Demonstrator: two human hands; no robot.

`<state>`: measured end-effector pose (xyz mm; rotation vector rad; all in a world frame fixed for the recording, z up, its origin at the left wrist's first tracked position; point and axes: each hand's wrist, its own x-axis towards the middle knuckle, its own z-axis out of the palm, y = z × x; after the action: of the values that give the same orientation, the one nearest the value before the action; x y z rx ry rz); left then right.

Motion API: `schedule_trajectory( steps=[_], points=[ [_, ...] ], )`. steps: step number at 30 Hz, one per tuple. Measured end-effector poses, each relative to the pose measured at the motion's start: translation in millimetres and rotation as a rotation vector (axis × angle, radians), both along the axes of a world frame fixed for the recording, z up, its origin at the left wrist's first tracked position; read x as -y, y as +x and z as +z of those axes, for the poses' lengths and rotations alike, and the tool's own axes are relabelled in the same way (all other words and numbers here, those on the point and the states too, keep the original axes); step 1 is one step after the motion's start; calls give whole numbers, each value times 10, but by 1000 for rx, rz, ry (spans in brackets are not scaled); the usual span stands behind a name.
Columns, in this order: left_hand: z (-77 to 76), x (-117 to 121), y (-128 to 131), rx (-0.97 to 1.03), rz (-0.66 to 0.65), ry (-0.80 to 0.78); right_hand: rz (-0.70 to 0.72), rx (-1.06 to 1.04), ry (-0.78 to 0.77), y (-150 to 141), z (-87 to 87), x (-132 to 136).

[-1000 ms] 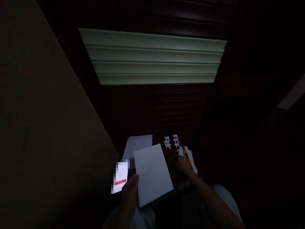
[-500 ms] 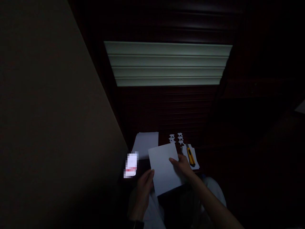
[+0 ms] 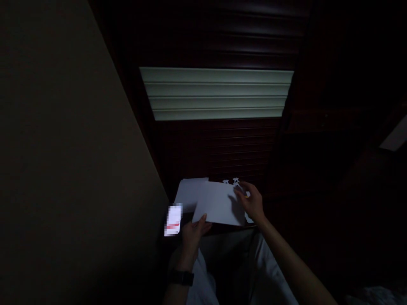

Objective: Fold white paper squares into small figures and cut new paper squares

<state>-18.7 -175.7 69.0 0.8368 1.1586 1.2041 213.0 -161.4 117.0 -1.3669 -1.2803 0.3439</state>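
My left hand (image 3: 194, 233) pinches the near left corner of a white sheet of paper (image 3: 216, 205), thumb on top and fingers beneath. The sheet is turned sideways and held above the small table. Over its right end hovers my right hand (image 3: 253, 202), thumb and fingers curved but apart, casting a shadow on the paper. Small white paper cutouts (image 3: 235, 180) show just past the sheet's far edge. A yellow bit of the utility knife (image 3: 247, 196) peeks out by my right fingers; the rest is hidden.
More white paper (image 3: 190, 188) lies at the table's back left. A lit, blurred-out phone-like screen (image 3: 173, 220) sits at the left near the wall (image 3: 79, 148). A dark slatted door with a pale panel (image 3: 216, 95) rises behind. The surroundings are very dark.
The sheet has swung from upright to sideways and now covers part of the cutouts. My right hand has let go of its edge and moved up and right, over the knife.
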Motion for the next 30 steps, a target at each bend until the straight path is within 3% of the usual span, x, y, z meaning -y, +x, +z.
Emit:
schedule_trajectory(
  steps=[2,4,8,12,19,22,26,28,30],
  points=[
    [-77,-41,72,168,103,26,-157,-238,-28,-71,-229,107],
    [-177,-72,142,323,128,40,40,-486,-268,-200,-528,211],
    [-442,-84,265,350,109,0,256,-529,-467,-533,-1036,268],
    [-754,-91,303,339,83,-77,316,-437,-569,-748,-1309,57],
    [-1213,-279,239,301,231,-194,197,71,-618,-746,-1581,-247],
    [-1321,-306,214,272,240,-220,152,334,-556,-743,-1611,-257],
    [-1367,-219,115,201,179,-276,197,619,-493,-805,-1626,-277],
    [-1339,-139,45,57,142,-307,227,728,-475,-818,-1637,-296],
    [-1275,-65,-9,-461,45,-134,246,818,-466,-806,-1647,-321]
  ],
)
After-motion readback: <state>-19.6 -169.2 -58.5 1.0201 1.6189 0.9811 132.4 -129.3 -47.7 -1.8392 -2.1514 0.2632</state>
